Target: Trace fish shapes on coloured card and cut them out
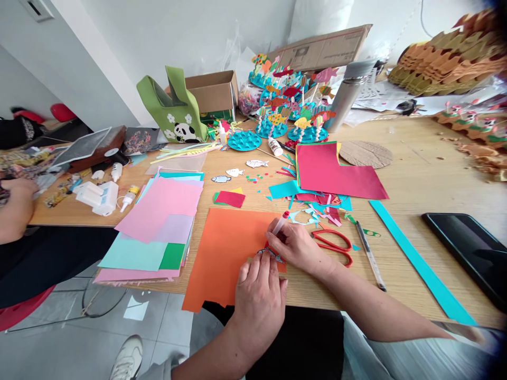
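An orange sheet [225,248] lies at the table's front edge, its lower part hanging over. On its right part is a small paper fish cutout [273,255], partly hidden under my fingers. The extended fingers of my left hand [259,293] press on the cutout and sheet. My right hand [297,245] is closed around a white marker with a red end [281,222], its tip hidden near the cutout's upper edge. Red-handled scissors [335,240] lie just right of my right hand, with a pen [370,256] beyond them.
Left is a stack of coloured paper [158,211]. Behind are paper scraps, dark red paper [336,177], fish models on blue bases [273,129] and a steel bottle [346,97]. A blue strip [420,258] and a phone [467,253] lie right. Another person's arm [16,208] is far left.
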Motion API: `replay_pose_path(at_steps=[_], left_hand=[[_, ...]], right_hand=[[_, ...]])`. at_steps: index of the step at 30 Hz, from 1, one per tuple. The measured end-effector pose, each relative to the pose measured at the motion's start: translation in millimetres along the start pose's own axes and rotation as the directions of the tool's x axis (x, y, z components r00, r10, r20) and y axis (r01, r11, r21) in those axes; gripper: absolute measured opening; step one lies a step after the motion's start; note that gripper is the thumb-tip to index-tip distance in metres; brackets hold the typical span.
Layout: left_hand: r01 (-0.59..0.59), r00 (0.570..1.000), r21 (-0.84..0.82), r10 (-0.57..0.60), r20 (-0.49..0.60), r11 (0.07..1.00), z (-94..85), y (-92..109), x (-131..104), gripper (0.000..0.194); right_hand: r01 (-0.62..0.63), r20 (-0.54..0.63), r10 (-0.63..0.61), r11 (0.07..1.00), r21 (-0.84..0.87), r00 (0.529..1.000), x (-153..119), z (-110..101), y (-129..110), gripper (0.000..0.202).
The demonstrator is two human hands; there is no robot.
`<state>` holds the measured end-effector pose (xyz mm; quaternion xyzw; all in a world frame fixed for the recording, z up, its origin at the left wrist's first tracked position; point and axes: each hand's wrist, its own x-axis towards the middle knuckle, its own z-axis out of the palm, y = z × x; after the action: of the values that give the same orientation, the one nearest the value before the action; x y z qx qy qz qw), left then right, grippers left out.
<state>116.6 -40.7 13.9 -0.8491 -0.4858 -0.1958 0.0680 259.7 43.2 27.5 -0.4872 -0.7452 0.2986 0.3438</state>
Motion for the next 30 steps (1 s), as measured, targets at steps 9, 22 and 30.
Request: replay_pose_path(at_steps=[9, 22, 30], left_hand=[[0.006, 1.0, -0.005, -0.006, -0.002, 1.0, -0.4, -0.5, 0.0, 0.035], [0.011, 1.0, -0.005, -0.011, 0.008, 1.0, 0.4, -0.7, -0.1, 0.035], [0.003, 1.0, 0.003, -0.003, 0.006, 1.0, 0.7, -1.0, 0.7, 0.036]], right_hand=[[0.006, -0.032, -0.007, 1.0, -0.027, 0.999, 1.5, -1.2, -2.3, 0.016], [-0.023, -0.041, 0.022, 1.0, -0.015, 0.999, 0.2, -3.6, -3.3, 0.016], [-0.079, 0.028, 0.079, 0.997, -0.02, 0.996, -9.3, -12.6, -9.5, 0.017]])
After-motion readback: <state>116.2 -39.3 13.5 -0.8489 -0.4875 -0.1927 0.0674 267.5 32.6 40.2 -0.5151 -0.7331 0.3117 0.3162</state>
